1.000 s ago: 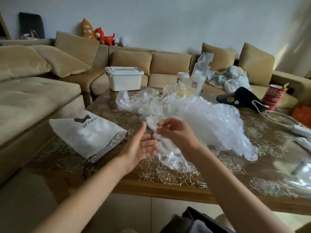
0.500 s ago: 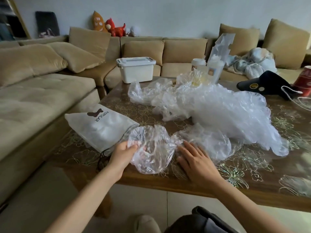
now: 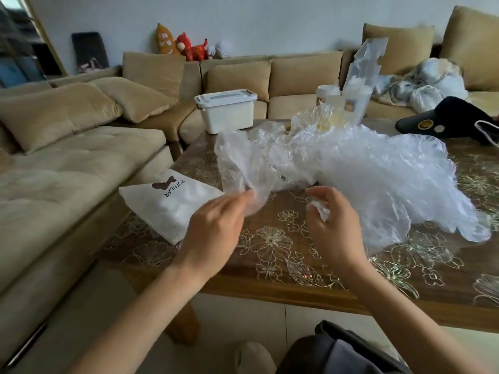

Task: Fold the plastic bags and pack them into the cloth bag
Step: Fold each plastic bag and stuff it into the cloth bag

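Observation:
A clear plastic bag (image 3: 237, 163) hangs lifted above the wooden table (image 3: 270, 268). My left hand (image 3: 213, 233) pinches its lower edge. My right hand (image 3: 334, 225) grips a crumpled bit of plastic that leads into the same mass. Behind the hands, a big heap of clear and white plastic bags (image 3: 378, 168) covers the middle of the table. The white cloth bag (image 3: 172, 203), printed "POPULAR", lies flat at the table's left corner, just left of my left hand.
A white lidded box (image 3: 225, 110) stands at the table's far edge, with cups and a tall packet (image 3: 359, 85) to its right. A dark cap (image 3: 453, 120) lies far right. A beige sofa (image 3: 67, 163) wraps the left and back sides.
Both hands have risen off the table. The clear bag that lay pressed flat near the front edge is now held up in the air between them.

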